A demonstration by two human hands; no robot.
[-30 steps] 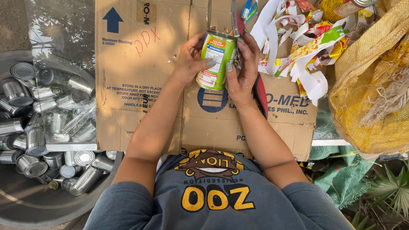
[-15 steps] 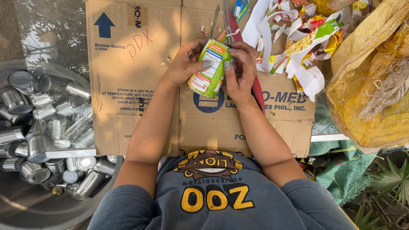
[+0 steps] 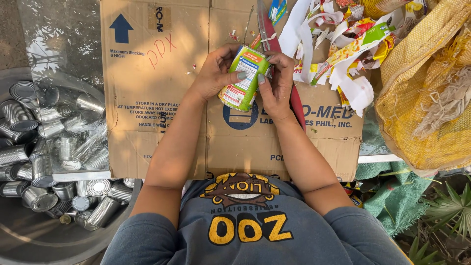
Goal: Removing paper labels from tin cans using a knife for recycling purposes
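Cardboard (image 3: 157, 98) under both hands' can (image 3: 244, 78) | label scraps (image 3: 343, 54) right | bare tins (image 3: 54, 147) left

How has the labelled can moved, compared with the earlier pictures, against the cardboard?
Yes. The can, held by the left hand and right hand, has tilted; its place on the cardboard is about unchanged.

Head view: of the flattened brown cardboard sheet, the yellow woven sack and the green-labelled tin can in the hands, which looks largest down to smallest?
1. Flattened brown cardboard sheet
2. Yellow woven sack, partly cut off by the frame
3. Green-labelled tin can

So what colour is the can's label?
Mostly green, with white, orange and red patches, on the can in the head view.
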